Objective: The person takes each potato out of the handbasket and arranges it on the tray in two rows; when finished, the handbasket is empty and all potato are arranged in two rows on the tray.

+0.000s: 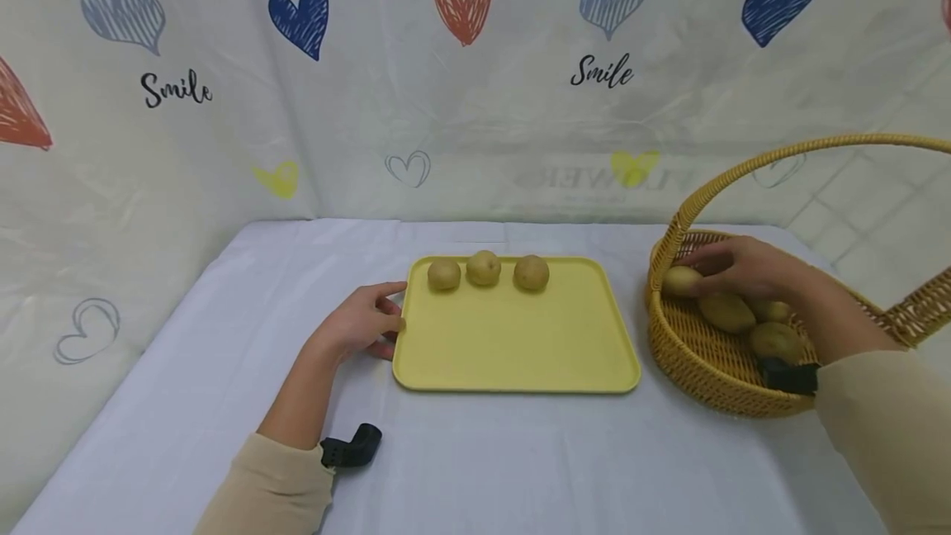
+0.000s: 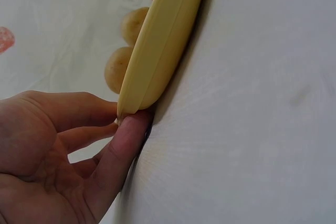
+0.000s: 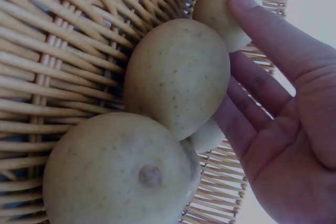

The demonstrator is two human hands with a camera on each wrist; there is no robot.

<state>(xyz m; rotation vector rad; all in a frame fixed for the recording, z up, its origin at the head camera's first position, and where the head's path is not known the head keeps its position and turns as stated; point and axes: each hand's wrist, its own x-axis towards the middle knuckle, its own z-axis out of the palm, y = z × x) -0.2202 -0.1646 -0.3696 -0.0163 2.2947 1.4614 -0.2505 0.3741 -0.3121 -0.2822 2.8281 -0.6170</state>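
Note:
My left hand (image 1: 360, 322) is at the left edge of a yellow rectangular tray (image 1: 513, 341). In the left wrist view its thumb (image 2: 128, 137) and fingers pinch the tray's rim from both sides. Three round potatoes (image 1: 484, 268) sit in a row along the tray's far side. On the right, my right hand (image 1: 750, 267) reaches into a wicker basket (image 1: 687, 374). Between thumb and fingers it holds a potato (image 3: 220, 11) at the basket's left inner side. Several more potatoes (image 3: 176, 74) lie in the basket beneath and beside that hand.
A tall wicker handle (image 1: 750, 168) arches over the basket. The table wears a white cloth (image 1: 475, 469). Behind it hangs a white sheet (image 1: 357, 106) printed with hearts and words. Each wrist carries a black strap (image 1: 349, 448) below the sleeve's end.

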